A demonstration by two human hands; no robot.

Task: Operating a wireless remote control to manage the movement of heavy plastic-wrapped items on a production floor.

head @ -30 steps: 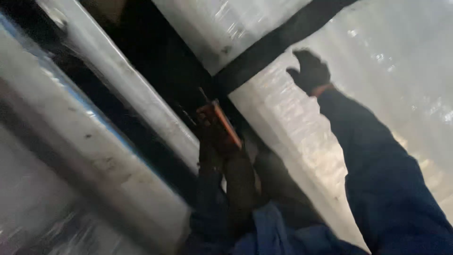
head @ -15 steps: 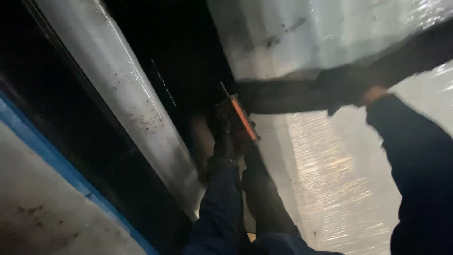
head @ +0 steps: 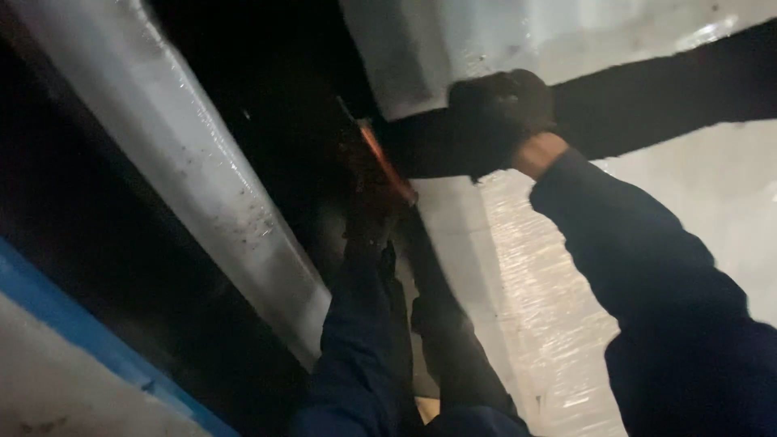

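Overhead, pale grey sheet-metal panel (head: 566, 32), shiny and speckled, crossed by a broad black band (head: 672, 97). To the left, long grey metal beam (head: 186, 178) running diagonally, with a blue painted edge strip (head: 89, 332) lower down. Right hand (head: 500, 113), dark-gloved, dark blue sleeve below it, closed around the black band — fingers wrapped over it. Left hand (head: 368, 218), gloved and dim, gripping a slim orange-handled tool (head: 382, 162), tip raised into the dark gap just beside the band's end.
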